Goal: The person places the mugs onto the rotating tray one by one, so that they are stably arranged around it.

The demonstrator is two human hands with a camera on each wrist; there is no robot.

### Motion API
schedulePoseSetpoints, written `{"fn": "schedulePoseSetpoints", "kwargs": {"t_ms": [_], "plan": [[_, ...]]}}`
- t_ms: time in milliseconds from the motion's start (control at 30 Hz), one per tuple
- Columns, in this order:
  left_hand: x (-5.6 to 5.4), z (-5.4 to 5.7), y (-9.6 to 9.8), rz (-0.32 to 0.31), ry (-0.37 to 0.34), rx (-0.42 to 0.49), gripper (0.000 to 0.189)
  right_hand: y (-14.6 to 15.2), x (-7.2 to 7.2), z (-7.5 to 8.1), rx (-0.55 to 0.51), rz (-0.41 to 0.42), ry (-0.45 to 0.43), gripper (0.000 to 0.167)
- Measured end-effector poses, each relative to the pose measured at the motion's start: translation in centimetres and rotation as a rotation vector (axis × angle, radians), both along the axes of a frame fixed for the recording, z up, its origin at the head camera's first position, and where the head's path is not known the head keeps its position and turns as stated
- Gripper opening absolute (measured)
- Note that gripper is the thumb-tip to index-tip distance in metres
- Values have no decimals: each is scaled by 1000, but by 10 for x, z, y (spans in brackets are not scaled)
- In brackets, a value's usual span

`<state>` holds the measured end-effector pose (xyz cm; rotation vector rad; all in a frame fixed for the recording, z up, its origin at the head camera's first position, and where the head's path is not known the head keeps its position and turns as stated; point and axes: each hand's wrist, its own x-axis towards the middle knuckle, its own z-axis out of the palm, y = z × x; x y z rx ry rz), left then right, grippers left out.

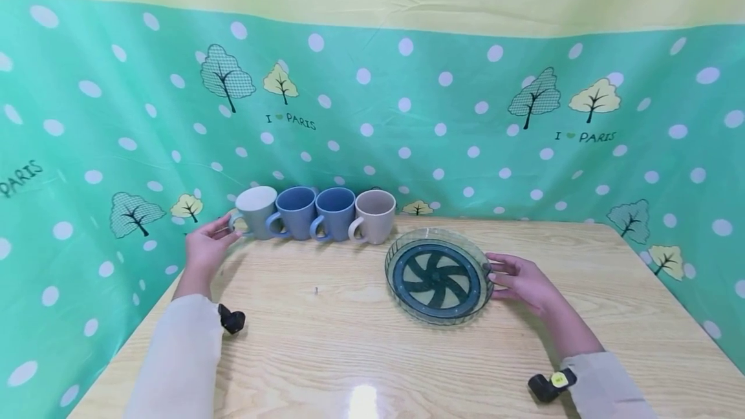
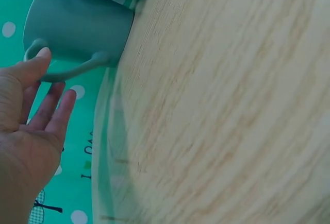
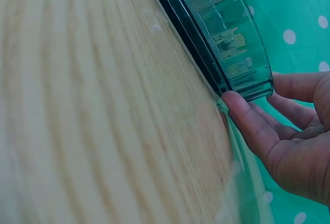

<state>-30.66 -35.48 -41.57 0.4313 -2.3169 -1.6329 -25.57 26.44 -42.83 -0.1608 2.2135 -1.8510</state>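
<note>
My left hand [image 1: 207,252] is at the handle of a grey-green mug [image 1: 260,220], leftmost in a row. In the left wrist view, the thumb lies over the handle [image 2: 77,72] and the index finger is behind it; the other fingers extend below. My right hand [image 1: 526,283] holds the near right edge of a round, see-through green turntable tray [image 1: 436,314] with a dark pinwheel base. The right wrist view has the thumb low at the base and the index finger at the rim of the tray [image 3: 242,64].
A blue mug [image 1: 297,215], a darker blue mug [image 1: 336,215] and a pinkish mug [image 1: 375,218] stand upright beside the grey-green one, handles toward the left front. They line the back of the wooden table [image 1: 326,341], against a green dotted curtain [image 1: 372,102].
</note>
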Motion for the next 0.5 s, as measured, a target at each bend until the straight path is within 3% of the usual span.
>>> {"fn": "schedulePoseSetpoints", "kwargs": {"t_ms": [167,500], "plan": [[-4,3,3,18,38,-18,53,0,0,-1,-1,-3,7,60],[-6,0,8,65,91,96,49,-2,3,0,-9,0,7,60]]}}
